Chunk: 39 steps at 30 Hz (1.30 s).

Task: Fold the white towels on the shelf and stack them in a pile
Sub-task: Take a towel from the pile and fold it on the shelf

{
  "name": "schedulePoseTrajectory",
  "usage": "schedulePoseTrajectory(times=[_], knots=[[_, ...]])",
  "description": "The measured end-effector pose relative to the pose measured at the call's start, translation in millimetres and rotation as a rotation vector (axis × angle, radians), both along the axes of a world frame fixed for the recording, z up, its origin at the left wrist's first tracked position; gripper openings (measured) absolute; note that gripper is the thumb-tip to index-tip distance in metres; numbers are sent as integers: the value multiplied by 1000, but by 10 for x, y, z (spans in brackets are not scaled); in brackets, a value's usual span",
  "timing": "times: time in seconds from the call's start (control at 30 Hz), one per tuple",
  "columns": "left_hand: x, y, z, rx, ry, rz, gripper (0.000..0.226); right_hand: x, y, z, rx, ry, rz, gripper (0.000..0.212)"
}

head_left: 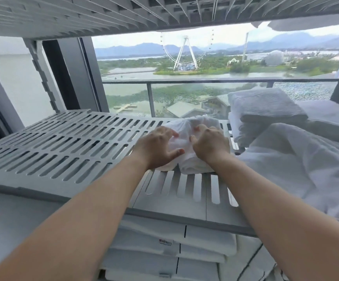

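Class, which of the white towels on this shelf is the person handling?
The small crumpled towel at mid-shelf: the left hand and right hand are both on it. The folded stack and loose heap to its right lie untouched.

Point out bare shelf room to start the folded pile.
Widest: slatted shelf left of the left hand, out to the corner post. Narrow strip at the front edge, below the small towel. Right side is crowded: folded towels at back, loose heap in front.
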<state>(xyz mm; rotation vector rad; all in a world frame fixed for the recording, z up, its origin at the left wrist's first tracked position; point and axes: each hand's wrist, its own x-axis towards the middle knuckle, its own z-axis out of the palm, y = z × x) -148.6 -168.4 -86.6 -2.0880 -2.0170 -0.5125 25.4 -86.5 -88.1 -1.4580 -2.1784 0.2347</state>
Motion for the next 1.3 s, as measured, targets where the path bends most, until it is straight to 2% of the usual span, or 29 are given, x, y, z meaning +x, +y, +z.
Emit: schedulePoseTrajectory(times=[0.37, 0.63, 0.8, 0.97, 1.03, 1.13, 1.3], knots=[[-465, 364, -4, -74, -138, -119, 50, -303, 87, -70, -138, -161, -94, 76], [-575, 445, -35, -60, -171, -150, 44, -408, -196, -136, -202, -230, -104, 110], [-688, 457, 23, -14, -212, -166, 47, -439, -217, -155, -220, -192, -136, 89], [-748, 492, 163, -21, -344, -100, 49, -402, -213, -218, -119, -173, -154, 42], [-730, 494, 188, -28, -423, -72, 49, -379, -236, -208, -96, -163, -129, 31], [-703, 429, 224, -76, -650, -20, 58, -315, -271, -148, -86, -128, -87, 26], [-774, 274, 436, -213, -1230, 7, 63, -238, -336, -45, 3, -59, -63, 28]])
